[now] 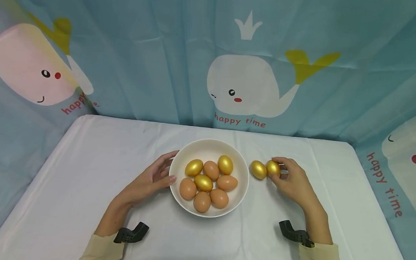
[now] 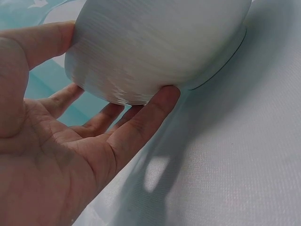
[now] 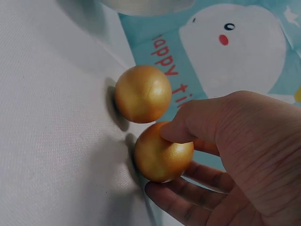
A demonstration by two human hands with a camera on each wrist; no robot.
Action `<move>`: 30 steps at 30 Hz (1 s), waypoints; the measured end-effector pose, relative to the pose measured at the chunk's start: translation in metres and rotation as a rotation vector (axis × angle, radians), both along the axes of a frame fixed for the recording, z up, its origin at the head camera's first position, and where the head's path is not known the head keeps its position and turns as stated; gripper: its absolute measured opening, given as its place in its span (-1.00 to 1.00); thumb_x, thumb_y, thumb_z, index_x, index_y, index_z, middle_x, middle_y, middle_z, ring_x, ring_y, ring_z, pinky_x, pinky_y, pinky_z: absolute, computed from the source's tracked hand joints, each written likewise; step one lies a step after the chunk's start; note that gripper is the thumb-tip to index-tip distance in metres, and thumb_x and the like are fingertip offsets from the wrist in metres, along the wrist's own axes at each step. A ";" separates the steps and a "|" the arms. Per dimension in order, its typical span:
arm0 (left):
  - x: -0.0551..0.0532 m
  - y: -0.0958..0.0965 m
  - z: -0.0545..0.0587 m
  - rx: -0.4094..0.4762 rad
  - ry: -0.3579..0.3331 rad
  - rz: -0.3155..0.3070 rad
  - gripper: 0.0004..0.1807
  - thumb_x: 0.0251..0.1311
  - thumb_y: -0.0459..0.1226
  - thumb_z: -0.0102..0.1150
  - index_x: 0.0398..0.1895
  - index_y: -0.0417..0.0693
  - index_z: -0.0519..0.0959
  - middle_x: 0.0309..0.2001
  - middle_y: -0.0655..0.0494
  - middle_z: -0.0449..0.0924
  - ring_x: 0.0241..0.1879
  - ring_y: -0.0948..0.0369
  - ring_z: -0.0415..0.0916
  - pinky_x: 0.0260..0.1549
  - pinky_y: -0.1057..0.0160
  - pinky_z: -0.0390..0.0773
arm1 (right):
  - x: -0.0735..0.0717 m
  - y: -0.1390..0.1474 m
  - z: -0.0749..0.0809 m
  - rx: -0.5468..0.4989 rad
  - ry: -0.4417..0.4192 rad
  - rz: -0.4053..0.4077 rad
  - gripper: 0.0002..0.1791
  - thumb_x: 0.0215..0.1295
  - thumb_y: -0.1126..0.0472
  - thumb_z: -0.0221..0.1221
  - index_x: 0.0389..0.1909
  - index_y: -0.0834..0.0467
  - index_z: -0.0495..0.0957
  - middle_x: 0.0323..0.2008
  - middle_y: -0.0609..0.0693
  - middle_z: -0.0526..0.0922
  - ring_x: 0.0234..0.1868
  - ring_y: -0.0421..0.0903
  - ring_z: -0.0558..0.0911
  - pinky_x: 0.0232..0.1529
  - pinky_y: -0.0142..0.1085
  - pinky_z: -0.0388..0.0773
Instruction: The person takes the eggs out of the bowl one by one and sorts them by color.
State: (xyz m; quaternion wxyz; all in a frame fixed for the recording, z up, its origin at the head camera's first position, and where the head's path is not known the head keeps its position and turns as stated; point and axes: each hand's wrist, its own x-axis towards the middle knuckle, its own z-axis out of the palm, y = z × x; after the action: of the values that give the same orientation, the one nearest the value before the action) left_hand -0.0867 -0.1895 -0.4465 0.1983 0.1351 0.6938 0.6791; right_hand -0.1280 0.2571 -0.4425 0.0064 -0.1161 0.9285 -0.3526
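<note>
A white bowl (image 1: 241, 196) stands on the table with three gold eggs (image 1: 203, 183) and several brown eggs (image 1: 202, 202) inside. At its left side my left hand (image 1: 151, 179) holds the bowl, thumb at the rim and fingers spread against the outer wall (image 2: 155, 47). Right of the bowl, my right hand (image 1: 293, 180) pinches a gold egg (image 3: 162, 153) between thumb and fingers. Another gold egg (image 3: 143, 94) lies beside it, between that egg and the bowl; no hand touches it.
A white cloth (image 1: 101, 158) covers the table. Behind and around it hangs a blue curtain (image 1: 153, 82) printed with whales. A black wrist mount (image 1: 132, 232) sits on the left wrist and a second mount (image 1: 295, 232) on the right.
</note>
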 end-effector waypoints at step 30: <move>0.000 0.001 -0.002 -0.024 -0.010 0.015 -0.17 0.48 -0.33 0.19 0.70 0.20 0.05 0.58 -0.18 0.23 0.50 -0.11 0.37 0.17 0.25 0.68 | 0.001 -0.001 0.003 0.016 -0.028 0.000 -0.48 0.48 0.25 0.28 0.38 0.30 0.47 0.26 0.33 0.56 0.26 0.29 0.61 0.13 0.09 0.70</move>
State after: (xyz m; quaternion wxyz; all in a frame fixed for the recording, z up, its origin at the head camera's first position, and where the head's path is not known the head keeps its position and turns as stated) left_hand -0.0870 -0.1890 -0.4486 0.1983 0.1241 0.7019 0.6728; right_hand -0.1272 0.2560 -0.4395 0.0204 -0.1112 0.9311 -0.3467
